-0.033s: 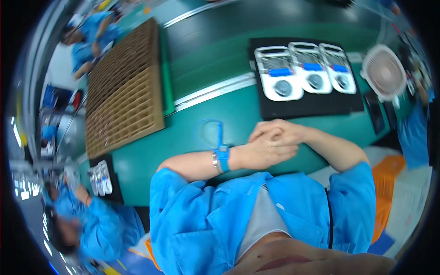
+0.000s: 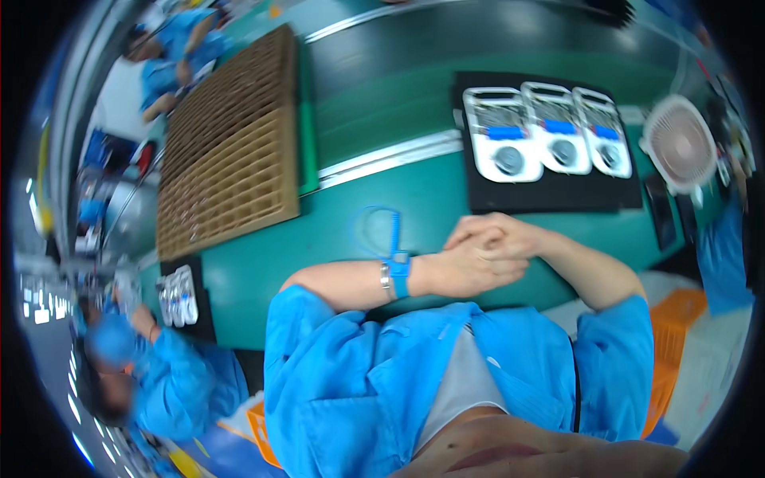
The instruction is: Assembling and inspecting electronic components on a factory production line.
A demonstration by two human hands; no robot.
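My left hand (image 2: 470, 275) and my right hand (image 2: 510, 235) are clasped together over the near part of the green table (image 2: 343, 231). Their fingers are closed and laced into each other, and no object shows between them. Around my left wrist sits a blue wrist strap (image 2: 399, 271) beside a metal band (image 2: 385, 280). A thin blue cord (image 2: 394, 227) runs from the strap and curls on the table. Beyond my hands, three white frame-shaped units (image 2: 508, 134) with blue parts and round grey pieces lie side by side on a black mat (image 2: 550, 199).
At the left stands a large brown compartment tray (image 2: 239, 175), with a green edge beside it. A pink fan (image 2: 679, 143) and a dark phone-like slab (image 2: 660, 211) are at the right. Co-workers in blue sit at the lower left (image 2: 187, 390) and far left (image 2: 175, 48).
The whole scene has slid slightly to the right and down in the picture, as the view shifted. My hands stay clasped in the same way.
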